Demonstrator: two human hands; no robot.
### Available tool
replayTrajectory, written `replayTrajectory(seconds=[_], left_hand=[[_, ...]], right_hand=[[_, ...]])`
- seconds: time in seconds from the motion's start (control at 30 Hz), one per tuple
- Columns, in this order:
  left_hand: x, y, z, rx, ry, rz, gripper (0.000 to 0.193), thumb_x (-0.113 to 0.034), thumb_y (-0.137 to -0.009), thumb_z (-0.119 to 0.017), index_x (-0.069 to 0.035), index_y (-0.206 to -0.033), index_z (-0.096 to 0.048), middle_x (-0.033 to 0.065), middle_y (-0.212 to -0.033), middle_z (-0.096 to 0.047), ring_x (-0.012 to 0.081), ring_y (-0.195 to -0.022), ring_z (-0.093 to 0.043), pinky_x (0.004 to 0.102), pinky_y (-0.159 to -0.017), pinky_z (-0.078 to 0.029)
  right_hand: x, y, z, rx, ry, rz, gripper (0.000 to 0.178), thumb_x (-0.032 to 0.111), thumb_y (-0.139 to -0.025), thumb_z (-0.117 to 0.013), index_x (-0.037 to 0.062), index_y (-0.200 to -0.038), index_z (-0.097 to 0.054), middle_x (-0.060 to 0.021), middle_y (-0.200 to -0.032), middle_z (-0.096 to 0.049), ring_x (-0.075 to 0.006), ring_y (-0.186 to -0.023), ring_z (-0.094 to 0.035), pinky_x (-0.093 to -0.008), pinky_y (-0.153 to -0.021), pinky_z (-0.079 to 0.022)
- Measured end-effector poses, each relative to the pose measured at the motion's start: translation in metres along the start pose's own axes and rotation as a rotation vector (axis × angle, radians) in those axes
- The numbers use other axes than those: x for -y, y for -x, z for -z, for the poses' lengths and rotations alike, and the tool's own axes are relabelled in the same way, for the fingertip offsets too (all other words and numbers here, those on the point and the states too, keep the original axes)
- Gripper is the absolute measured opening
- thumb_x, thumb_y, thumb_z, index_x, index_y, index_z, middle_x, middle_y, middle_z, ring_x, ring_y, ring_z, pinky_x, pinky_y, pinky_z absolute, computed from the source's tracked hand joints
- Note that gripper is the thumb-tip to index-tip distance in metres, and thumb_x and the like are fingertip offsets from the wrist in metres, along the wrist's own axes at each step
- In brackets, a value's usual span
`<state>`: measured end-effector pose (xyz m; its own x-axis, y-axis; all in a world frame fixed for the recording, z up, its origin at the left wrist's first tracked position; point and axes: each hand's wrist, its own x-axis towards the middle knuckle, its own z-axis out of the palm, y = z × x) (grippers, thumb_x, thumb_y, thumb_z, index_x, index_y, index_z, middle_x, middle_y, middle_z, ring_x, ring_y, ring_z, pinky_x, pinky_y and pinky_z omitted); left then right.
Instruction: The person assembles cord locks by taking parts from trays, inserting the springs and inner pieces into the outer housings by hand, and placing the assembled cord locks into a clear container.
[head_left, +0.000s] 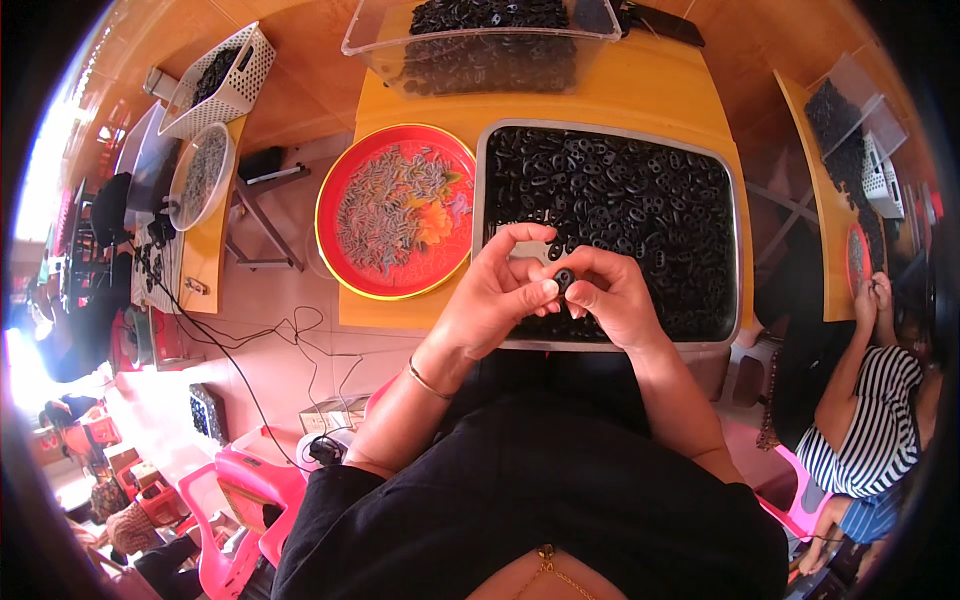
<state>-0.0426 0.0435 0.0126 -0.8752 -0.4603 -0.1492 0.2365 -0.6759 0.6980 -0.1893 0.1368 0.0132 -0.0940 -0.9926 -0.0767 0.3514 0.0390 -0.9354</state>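
A small black plastic piece (pixel 564 280) with a hole in it is pinched between the fingertips of both hands. My left hand (pixel 488 302) grips it with the thumb from the left, its index finger raised and curved. My right hand (pixel 622 300) closes on it from the other side, thumb and index finger together. Both hands are over the near left part of a metal-rimmed tray (pixel 738 260) filled with black two-holed pieces (pixel 640 205). Left of it, a round red tray (pixel 350 160) carries many small grey springs (pixel 380 220).
A clear plastic bin (pixel 380 58) of black pieces stands at the table's far edge. On a left side table are a white basket (pixel 240 90) and a clear bowl (pixel 227 170). Cables (pixel 240 352) trail across the floor. At right, a co-worker in a striped top (pixel 865 420) works at another table.
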Motion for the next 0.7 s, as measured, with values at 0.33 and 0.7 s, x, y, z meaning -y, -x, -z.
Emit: replayTrajectory(seconds=[0.33,0.7], left_hand=[[0.0,-0.002,-0.006,0.008,-0.029,0.028,0.042,-0.005,-0.081,-0.06,-0.005,-0.116,-0.038,0.0037,-0.078,-0.057,0.0094,-0.072,-0.056,0.0192,-0.065,-0.045],[-0.019,-0.026,-0.02,0.007,-0.237,-0.014,0.034,-0.003,-0.082,-0.057,-0.004,-0.113,-0.042,0.0025,-0.077,-0.057,0.0082,-0.072,-0.055,0.0193,-0.065,-0.044]], right_hand=[[-0.008,0.003,0.004,0.01,-0.04,0.011,0.022,0.016,-0.08,-0.063,0.0023,-0.097,-0.059,0.0014,-0.075,-0.056,-0.0046,-0.064,-0.05,-0.0181,-0.056,-0.039],[0.006,0.0,0.009,-0.075,-0.108,0.071,0.033,0.014,-0.082,-0.059,0.0016,-0.112,-0.053,-0.0008,-0.076,-0.056,-0.0058,-0.064,-0.048,-0.0186,-0.057,-0.039]])
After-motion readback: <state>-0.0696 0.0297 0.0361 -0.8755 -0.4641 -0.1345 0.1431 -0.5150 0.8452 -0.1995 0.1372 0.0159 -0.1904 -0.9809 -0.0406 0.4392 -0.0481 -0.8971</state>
